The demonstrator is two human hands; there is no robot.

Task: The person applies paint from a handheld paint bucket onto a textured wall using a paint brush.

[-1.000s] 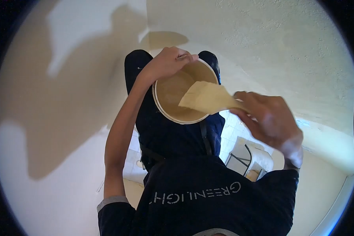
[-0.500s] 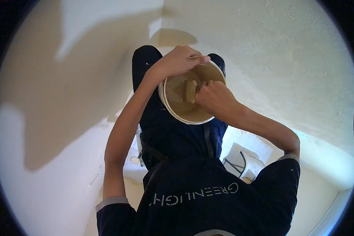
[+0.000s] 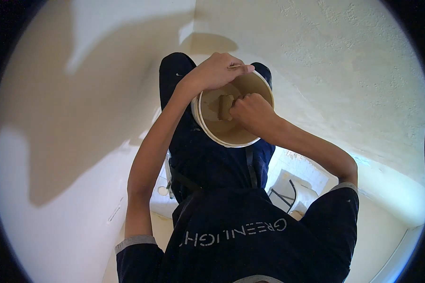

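Observation:
A white round bucket (image 3: 211, 134) is tilted over my lap, its inside coated with beige, wet-looking material. My left hand (image 3: 218, 70) is closed over the far-left rim, with a thin pale strip showing beside the thumb. Inside the bucket, my right hand (image 3: 254, 112) is closed in a fist. From its knuckles sticks out a yellowish-tan, blocky piece (image 3: 225, 107), smeared like the bucket's inside; its held end is hidden by the fingers.
Dark trousers (image 3: 217, 165) and knees lie under the bucket. A smooth pale wall (image 3: 99, 94) rises on the left, a rough-textured wall (image 3: 335, 85) on the right, meeting in a corner ahead. Below right stands a whitish object with black bars (image 3: 288, 195).
My right hand and the tan piece have shifted slightly left and up within the bucket. The left hand keeps its hold on the rim.

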